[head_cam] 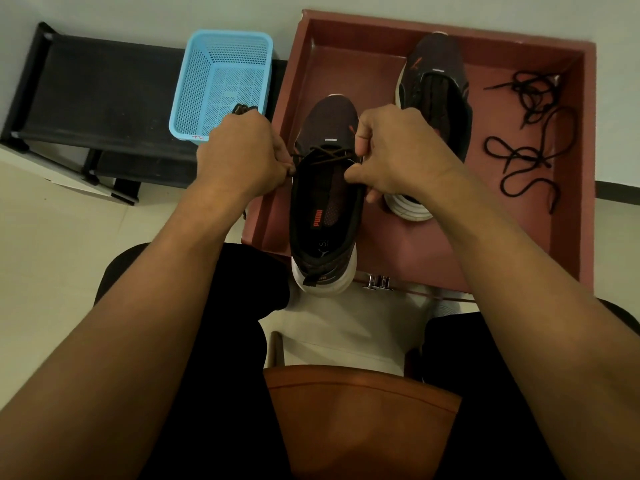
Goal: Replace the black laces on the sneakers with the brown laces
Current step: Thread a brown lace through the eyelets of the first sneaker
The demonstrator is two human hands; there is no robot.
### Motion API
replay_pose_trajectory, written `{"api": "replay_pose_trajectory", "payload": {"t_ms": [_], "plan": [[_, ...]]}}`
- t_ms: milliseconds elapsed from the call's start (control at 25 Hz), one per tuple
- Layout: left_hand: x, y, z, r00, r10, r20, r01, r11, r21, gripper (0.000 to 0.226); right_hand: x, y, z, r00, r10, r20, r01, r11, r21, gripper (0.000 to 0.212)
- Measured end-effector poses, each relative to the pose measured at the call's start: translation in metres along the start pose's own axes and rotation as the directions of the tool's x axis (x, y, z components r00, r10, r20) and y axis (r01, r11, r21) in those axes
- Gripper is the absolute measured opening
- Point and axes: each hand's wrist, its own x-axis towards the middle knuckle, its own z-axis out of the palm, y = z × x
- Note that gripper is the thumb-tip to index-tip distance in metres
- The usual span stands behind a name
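Observation:
A dark sneaker [325, 216] with a white sole sits at the near edge of a red-brown tray [519, 244], heel toward me. A brown lace [329, 157] crosses its lowest eyelets. My left hand [242, 154] pinches the lace at the sneaker's left side, with lace bunched above its knuckles. My right hand [394, 150] pinches the lace at the right eyelet row. A second dark sneaker [436, 98] stands farther back in the tray. Two loose black laces [530, 133] lie at the tray's right.
A blue mesh basket [221, 84] stands on a black bench [97, 98] to the left of the tray. I sit on a brown chair [356, 410], my knees on either side. White floor lies beneath, a pale wall behind.

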Motion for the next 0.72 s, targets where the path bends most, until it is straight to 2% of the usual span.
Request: {"api": "replay_pose_trajectory", "payload": {"t_ms": [120,240,320,440,600,680,720], "plan": [[-0.001,0.002,-0.003,1.000,-0.005,0.026,0.006,0.999,-0.032,0.007,0.002,0.001,0.002,1.000,-0.007,-0.021,0.007,1.000,-0.004,0.026],[-0.004,-0.001,-0.011,0.990,0.062,0.128,-0.050,0.994,-0.100,0.008,0.003,0.002,0.002,0.999,-0.003,-0.034,0.003,1.000,-0.012,0.026],[-0.004,-0.001,-0.017,0.991,0.062,0.121,-0.043,0.987,-0.157,0.002,0.003,0.001,0.002,0.999,-0.002,-0.041,0.001,1.000,-0.025,0.027],[0.004,-0.006,-0.017,0.998,0.059,0.020,-0.056,0.991,-0.122,0.009,0.003,0.001,0.000,0.999,-0.017,-0.035,0.016,1.000,-0.025,0.024],[0.005,-0.010,-0.014,0.986,0.091,0.138,-0.085,0.995,-0.046,0.010,0.002,0.000,0.001,0.999,-0.043,-0.033,0.042,0.998,-0.038,0.022],[0.006,-0.010,-0.014,0.985,0.078,0.154,-0.070,0.996,-0.056,0.022,0.003,0.001,0.001,0.995,-0.071,-0.073,0.068,0.997,-0.032,0.020],[0.005,-0.009,-0.016,0.988,0.068,0.142,-0.051,0.991,-0.121,0.033,0.004,0.002,0.001,0.989,-0.103,-0.105,0.100,0.994,-0.036,0.017]]}}
